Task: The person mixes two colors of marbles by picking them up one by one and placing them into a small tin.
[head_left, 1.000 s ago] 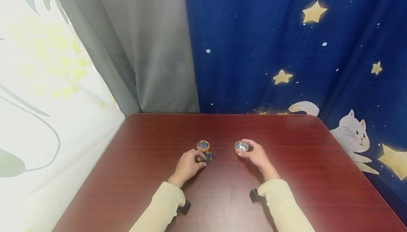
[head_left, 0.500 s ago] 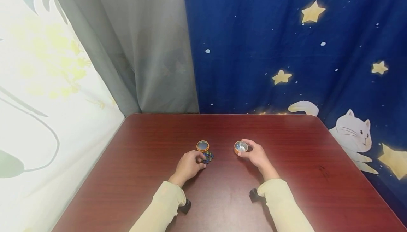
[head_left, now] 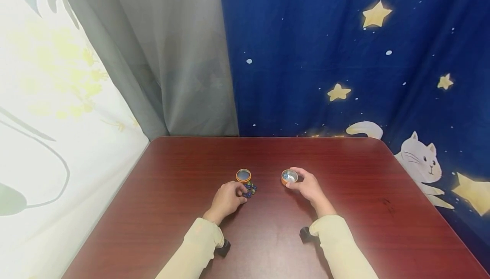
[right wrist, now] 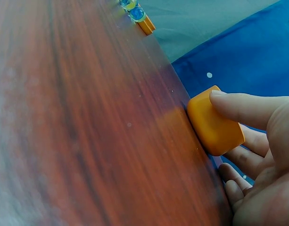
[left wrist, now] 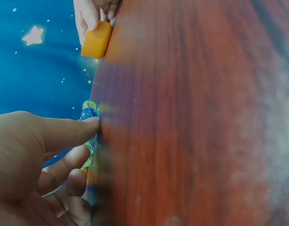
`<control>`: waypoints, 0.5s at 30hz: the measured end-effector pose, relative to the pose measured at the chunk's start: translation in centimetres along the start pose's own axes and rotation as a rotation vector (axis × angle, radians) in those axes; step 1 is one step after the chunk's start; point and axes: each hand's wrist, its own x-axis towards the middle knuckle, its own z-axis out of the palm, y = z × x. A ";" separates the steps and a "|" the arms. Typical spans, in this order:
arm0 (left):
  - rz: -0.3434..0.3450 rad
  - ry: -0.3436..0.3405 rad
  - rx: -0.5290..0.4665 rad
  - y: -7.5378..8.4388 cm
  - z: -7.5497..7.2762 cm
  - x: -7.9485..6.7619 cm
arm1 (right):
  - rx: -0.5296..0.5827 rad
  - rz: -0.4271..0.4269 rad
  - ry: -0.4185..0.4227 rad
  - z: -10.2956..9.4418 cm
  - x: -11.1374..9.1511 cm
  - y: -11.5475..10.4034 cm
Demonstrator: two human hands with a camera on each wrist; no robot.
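Several blue, green and yellow glass marbles (head_left: 250, 188) lie in a small heap on the table, also in the left wrist view, where marbles (left wrist: 89, 112) show past the thumb. My left hand (head_left: 227, 200) is at the heap's near left side, thumb and forefinger parted, their tips touching or close to marbles; some are hidden by fingers. With thumb and fingers, my right hand (head_left: 309, 185) grips a small round orange tin (head_left: 289, 177) by its side. Its top is uncovered and its inside silvery. In the right wrist view the tin (right wrist: 214, 123) stands against the tabletop.
Just behind the marbles lies a round orange-rimmed lid (head_left: 243, 175) with a grey inside. The dark red wooden table (head_left: 268, 245) has its far edge at grey and blue curtains (head_left: 291, 58). A black device (head_left: 223, 248) sits at the left wrist.
The left fingers shift slightly at the marbles, and a few of the marbles move a little. The right hand and the tin stay in place.
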 end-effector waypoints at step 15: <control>-0.014 0.006 -0.024 0.1 -0.1 -0.1 | -0.002 0.010 -0.004 -0.1 -0.1 0.0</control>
